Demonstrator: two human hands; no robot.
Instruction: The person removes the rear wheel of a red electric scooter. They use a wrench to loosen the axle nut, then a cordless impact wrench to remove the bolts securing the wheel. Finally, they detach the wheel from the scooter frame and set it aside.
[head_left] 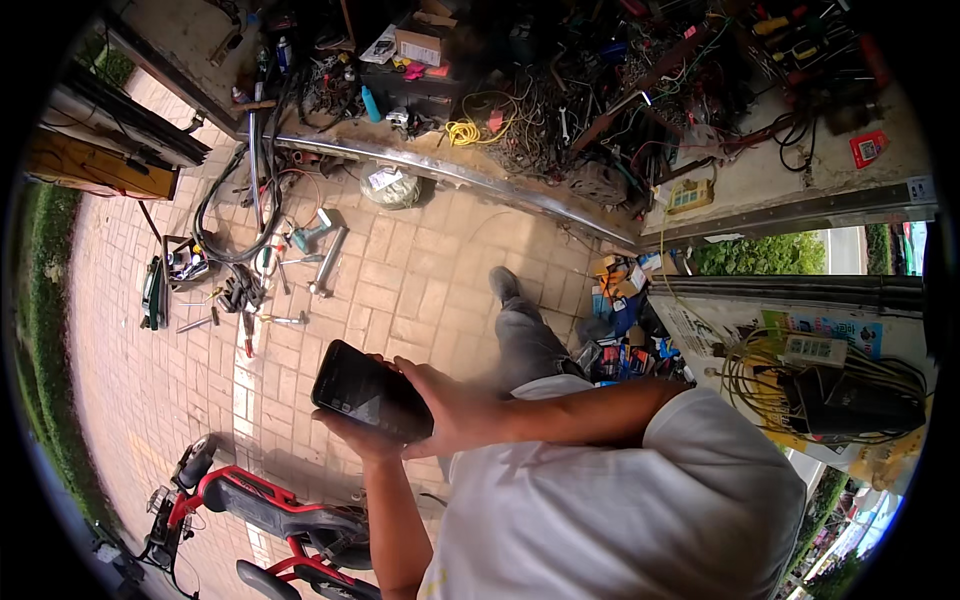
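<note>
A black smartphone (372, 392) is held in front of my body, its dark screen facing up. My left hand (358, 437) supports it from below along the near edge, with the fingers partly hidden beneath it. My right hand (452, 408) grips its right side, the thumb lying along the upper edge. Both hands are closed around the phone.
A red-framed cycle (245, 500) stands at lower left. On the brick paving lie a cordless drill (312, 230), a black hose (200, 215) and hand tools. A cluttered workbench (520, 185) runs across the back; small boxes (630, 300) pile up at right.
</note>
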